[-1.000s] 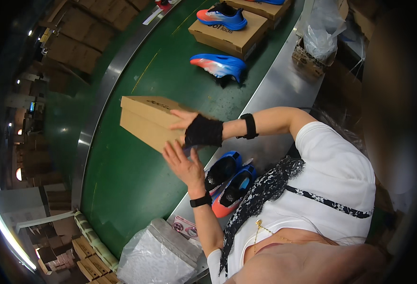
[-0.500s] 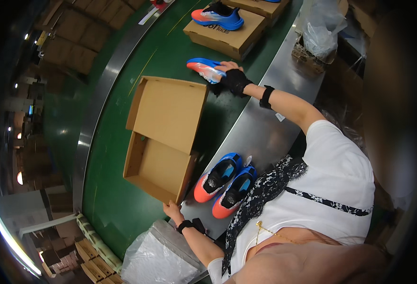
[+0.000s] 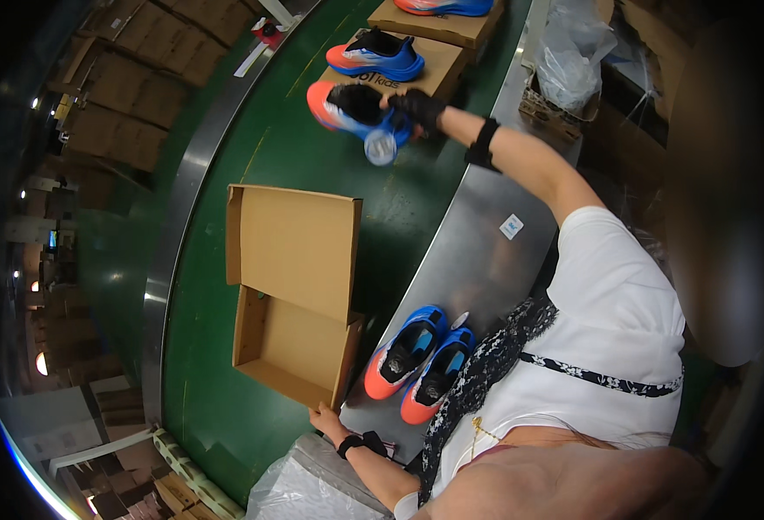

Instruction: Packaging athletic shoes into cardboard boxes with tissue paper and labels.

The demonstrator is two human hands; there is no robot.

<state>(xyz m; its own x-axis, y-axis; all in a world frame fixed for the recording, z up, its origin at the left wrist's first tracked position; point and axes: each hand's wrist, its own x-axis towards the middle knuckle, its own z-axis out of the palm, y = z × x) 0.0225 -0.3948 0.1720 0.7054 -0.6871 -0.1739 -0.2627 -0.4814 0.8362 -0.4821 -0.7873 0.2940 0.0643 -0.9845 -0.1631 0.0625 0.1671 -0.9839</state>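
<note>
My right hand (image 3: 414, 108), in a dark fingerless glove, grips the heel end of an orange, white and blue sneaker (image 3: 324, 101). The shoe is held over the green belt, its dark opening in sight and a round clear-and-white tag (image 3: 380, 148) dangling at its heel. My left hand (image 3: 326, 419) has its fingers closed on the near corner of an open cardboard shoebox (image 3: 300, 342), whose lid leans back on the far side. Inside the box I see bare cardboard. To its right, a pair of matching sneakers (image 3: 408, 360) rests on the metal ledge by my body.
Another sneaker (image 3: 378, 56) lies on a closed shoebox (image 3: 438, 76) farther along the green conveyor belt (image 3: 313, 182), with one more box and shoe behind. A metal ledge (image 3: 477, 243) borders the belt. Plastic-wrapped sheets (image 3: 313, 485) sit beside my left forearm.
My right hand has lifted the sneaker and swung it slightly left, turning it so its opening shows. My left hand stays at the box corner. The whole view has shifted somewhat.
</note>
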